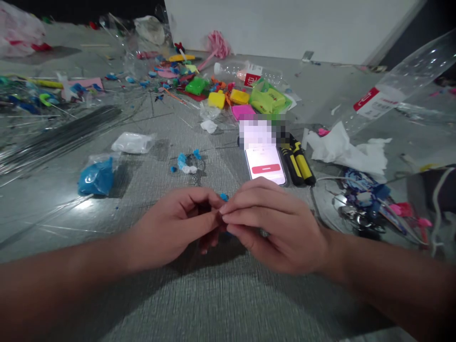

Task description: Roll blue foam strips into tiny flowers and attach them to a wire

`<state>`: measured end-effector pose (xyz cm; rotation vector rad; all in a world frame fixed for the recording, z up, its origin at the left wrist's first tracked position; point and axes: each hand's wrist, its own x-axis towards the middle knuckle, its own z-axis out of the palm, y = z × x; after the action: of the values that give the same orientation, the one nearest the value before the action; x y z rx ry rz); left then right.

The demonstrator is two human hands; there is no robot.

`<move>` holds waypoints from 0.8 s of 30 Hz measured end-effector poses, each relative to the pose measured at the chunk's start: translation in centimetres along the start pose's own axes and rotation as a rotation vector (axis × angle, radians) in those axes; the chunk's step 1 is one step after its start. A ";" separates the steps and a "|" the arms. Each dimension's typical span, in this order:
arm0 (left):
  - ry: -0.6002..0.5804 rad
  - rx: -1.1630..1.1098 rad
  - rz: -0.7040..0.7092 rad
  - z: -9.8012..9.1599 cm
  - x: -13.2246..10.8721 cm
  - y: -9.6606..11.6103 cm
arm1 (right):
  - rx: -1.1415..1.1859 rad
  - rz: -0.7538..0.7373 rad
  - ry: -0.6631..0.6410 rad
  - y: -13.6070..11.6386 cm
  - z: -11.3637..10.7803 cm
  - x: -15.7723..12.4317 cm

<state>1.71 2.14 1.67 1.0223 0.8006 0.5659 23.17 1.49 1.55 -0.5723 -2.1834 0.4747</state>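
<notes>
My left hand (181,223) and my right hand (274,223) meet over the grey table, fingertips pressed together. Between them they pinch a small piece of blue clay (223,196); only bits of it show past the fingers, and its shape is hidden. Just beyond lies a curved row of small blue and white clay pieces (185,164). A bag of blue clay (96,178) sits to the left, with a wrapped white clay pack (132,142) behind it. A little white lump (208,126) rests farther back.
A lit phone (265,161) and yellow-black pliers (297,161) lie beyond my right hand. Crumpled tissue (349,147), a plastic bottle (381,102) and keys (359,213) are at right. Thin wires (71,128) spread at left; colourful clay packs (240,97) stand at the back.
</notes>
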 end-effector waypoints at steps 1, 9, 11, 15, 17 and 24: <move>-0.004 0.001 0.010 0.0 0.0 0.0 | 0.000 0.001 -0.009 0.0 0.0 0.0; -0.042 0.045 -0.005 -0.1 0.0 0.1 | 0.100 0.069 -0.027 -0.1 -0.2 0.3; -0.051 0.063 -0.009 -0.1 -0.1 0.0 | 0.136 0.095 -0.036 0.0 -0.1 0.3; -0.068 0.095 -0.026 0.0 -0.2 0.0 | 0.164 0.102 -0.060 0.1 -0.1 0.3; -0.062 0.118 -0.039 0.0 -0.2 0.1 | 0.177 0.116 -0.054 0.1 0.0 0.3; -0.067 0.202 -0.027 -0.1 -0.2 0.2 | 0.247 0.174 -0.048 0.2 0.0 0.2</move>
<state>1.50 2.17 1.84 1.2073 0.8225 0.4319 23.07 1.75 1.54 -0.6212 -2.0881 0.8454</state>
